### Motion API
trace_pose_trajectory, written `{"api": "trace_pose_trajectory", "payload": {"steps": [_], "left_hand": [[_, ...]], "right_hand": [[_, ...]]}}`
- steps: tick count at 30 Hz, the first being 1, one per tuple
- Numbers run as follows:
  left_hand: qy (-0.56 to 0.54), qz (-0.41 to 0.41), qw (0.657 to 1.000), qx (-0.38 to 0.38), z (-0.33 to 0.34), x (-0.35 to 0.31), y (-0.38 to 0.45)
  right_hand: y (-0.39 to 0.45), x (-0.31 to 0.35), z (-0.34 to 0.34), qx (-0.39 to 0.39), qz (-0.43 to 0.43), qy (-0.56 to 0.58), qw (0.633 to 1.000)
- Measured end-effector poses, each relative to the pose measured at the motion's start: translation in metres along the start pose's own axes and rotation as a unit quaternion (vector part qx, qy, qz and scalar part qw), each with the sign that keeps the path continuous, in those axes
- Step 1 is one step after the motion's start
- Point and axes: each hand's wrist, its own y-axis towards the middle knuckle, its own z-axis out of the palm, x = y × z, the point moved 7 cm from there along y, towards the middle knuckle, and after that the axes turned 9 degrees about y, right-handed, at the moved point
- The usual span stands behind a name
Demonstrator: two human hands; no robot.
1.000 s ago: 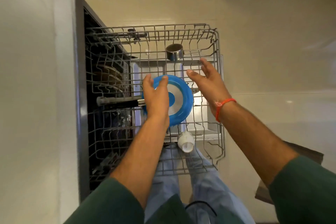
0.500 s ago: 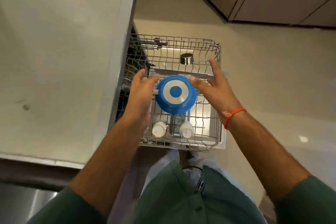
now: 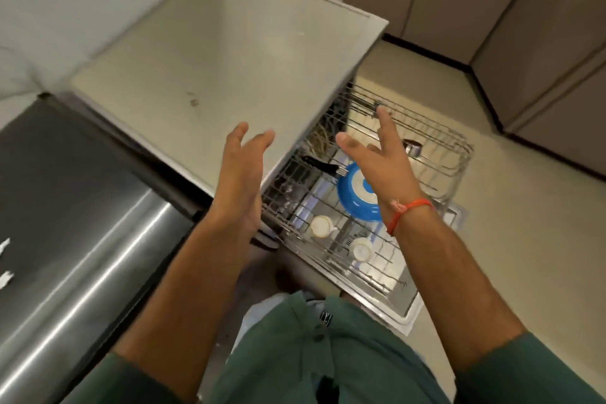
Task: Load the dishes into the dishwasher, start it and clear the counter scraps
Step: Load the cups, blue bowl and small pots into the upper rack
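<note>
The blue pan (image 3: 355, 198) lies upside down in the pulled-out dishwasher rack (image 3: 455, 154), its black handle (image 3: 319, 165) pointing toward the dishwasher's dark opening. Two white cups (image 3: 320, 226) sit in the rack on the person's side of the pan, and a small steel cup (image 3: 412, 147) stands on the far side of it.

Half a second ago both hands flanked the pan, close to its rim. Now they have lifted clear of it. The left hand (image 3: 241, 179) hovers beside the pan's handle end, over the edge of the bench (image 3: 203, 59), fingers straight and spread, holding nothing. The right hand (image 3: 382, 161) hangs above the pan, partly hiding it, fingers wide and loose, also empty. An orange thread (image 3: 405, 211) circles its wrist.

The view has swung as well: the pale bench now fills the area beyond the pan's handle, and a brushed steel surface (image 3: 65, 207) shows next to the bench, farther from the pan.

A small dark tag (image 3: 325, 318) on the green shirt (image 3: 311, 354) is too blurred to read.
</note>
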Motion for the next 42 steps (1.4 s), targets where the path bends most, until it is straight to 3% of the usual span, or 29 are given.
{"api": "trace_pose_trajectory", "payload": {"steps": [14, 22, 30, 42], "left_hand": [[-0.148, 0.002, 0.968, -0.205, -0.281, 0.022, -0.013], [-0.233, -0.008, 0.919, -0.319, -0.408, 0.076, -0.034], [-0.265, -0.038, 0.868, -0.419, -0.474, 0.118, -0.074], [-0.202, -0.091, 0.864, -0.453, -0.545, 0.133, -0.079]], "right_hand": [[-0.018, -0.014, 0.265, 0.199, -0.038, -0.085, 0.976], [-0.059, -0.062, 0.396, 0.335, -0.013, -0.166, 0.927], [-0.089, -0.091, 0.483, 0.449, 0.029, -0.206, 0.869], [-0.106, -0.125, 0.587, 0.553, 0.109, -0.225, 0.795]]}}
